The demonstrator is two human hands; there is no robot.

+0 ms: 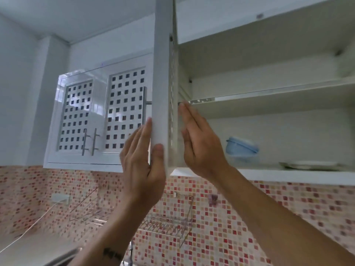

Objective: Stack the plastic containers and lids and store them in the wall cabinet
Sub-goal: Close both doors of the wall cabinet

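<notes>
– Where's the blue plastic container (241, 148)?
– Just right of the right hand (199, 148), which lies flat with its fingers straight. Left hand (142, 166) pinches the cabinet door (162, 93).
– Handling?
– Probably light and slippery; grip its rim.

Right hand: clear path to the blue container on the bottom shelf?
Likely yes: the door is open, the right hand is at the opening, nothing between it and the blue container.
</notes>
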